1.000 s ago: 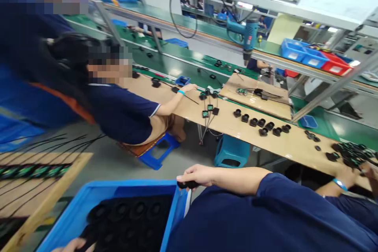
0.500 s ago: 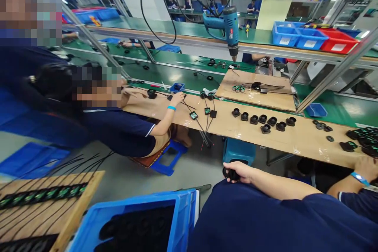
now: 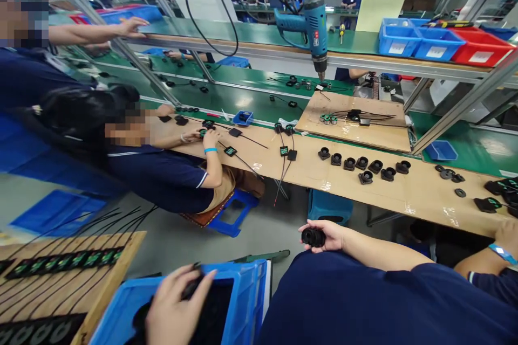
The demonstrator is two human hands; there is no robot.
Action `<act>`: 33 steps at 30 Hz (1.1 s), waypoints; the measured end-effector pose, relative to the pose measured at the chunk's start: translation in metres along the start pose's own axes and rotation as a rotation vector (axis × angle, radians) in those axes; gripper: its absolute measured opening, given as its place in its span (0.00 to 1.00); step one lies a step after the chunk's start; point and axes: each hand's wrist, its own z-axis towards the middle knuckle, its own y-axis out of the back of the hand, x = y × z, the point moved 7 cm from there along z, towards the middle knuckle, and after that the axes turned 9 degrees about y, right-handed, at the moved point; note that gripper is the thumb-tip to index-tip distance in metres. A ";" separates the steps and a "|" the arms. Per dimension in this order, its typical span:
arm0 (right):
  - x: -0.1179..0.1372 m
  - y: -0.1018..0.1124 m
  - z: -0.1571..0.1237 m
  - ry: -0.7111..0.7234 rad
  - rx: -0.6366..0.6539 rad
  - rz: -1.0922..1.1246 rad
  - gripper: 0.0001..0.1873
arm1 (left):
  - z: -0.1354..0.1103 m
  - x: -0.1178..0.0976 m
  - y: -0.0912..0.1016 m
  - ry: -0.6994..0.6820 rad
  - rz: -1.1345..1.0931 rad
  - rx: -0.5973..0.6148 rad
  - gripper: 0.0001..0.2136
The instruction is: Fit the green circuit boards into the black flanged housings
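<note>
My right hand (image 3: pixel 329 234) is held in front of my navy shirt, fingers curled around black round plastic parts (image 3: pixel 313 236); how many are stacked there is unclear. Over the blue bin (image 3: pixel 253 291) at the lower middle, my left hand (image 3: pixel 176 302) shows its back, with thumb and fingers pinching a dark black part (image 3: pixel 193 283) that is partly hidden and blurred. More black parts (image 3: pixel 218 302) lie inside the bin, hard to tell apart.
Left of the bin stands a wooden tray (image 3: pixel 109 269) of wired boards. A cardboard-covered bench (image 3: pixel 307 172) carries several black housings (image 3: pixel 362 163). A seated co-worker (image 3: pixel 162 178) handles parts there. A blue power drill (image 3: pixel 315 32) hangs above; another person's wrist (image 3: pixel 499 250) shows at right.
My left hand has come into view over the bin, pinching a black part. My right hand has turned, showing its parts more. The seated co-worker's hand moved left; a standing person's arm now reaches the shelf.
</note>
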 end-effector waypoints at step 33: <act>0.431 0.564 -0.447 1.298 -1.124 -0.118 0.29 | 0.070 -0.466 -0.438 -0.421 -0.272 0.910 0.16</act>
